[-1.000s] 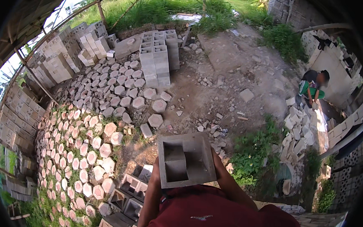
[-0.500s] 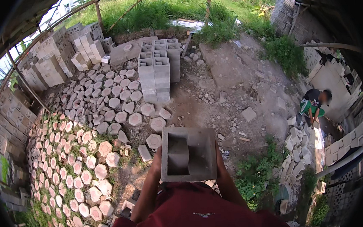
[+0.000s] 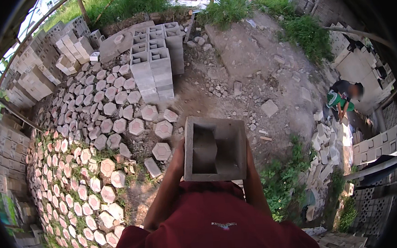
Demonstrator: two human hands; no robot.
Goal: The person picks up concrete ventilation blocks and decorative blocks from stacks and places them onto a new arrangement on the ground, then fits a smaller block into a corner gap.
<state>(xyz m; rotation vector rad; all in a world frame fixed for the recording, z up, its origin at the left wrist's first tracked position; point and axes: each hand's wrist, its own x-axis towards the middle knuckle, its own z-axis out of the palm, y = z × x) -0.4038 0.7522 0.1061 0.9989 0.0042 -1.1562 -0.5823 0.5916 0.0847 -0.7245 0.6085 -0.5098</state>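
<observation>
A grey hollow concrete block is held in front of my chest, its open cavity facing up toward me. My left hand presses against the block's left side, and my right hand against its right side. The fingers of both hands are mostly hidden behind the block. Ahead and a little to the left stands a stack of similar grey hollow blocks, apart from the one I carry.
Hexagonal pavers cover the ground at left, with weeds between. More stacked blocks line the far left. Rubble lies ahead right. Another person bends at the right beside a heap of broken blocks.
The held block has risen and shifted slightly right in the picture, with both hands still on it. The surroundings have slid left and up at the centre as my view turned.
</observation>
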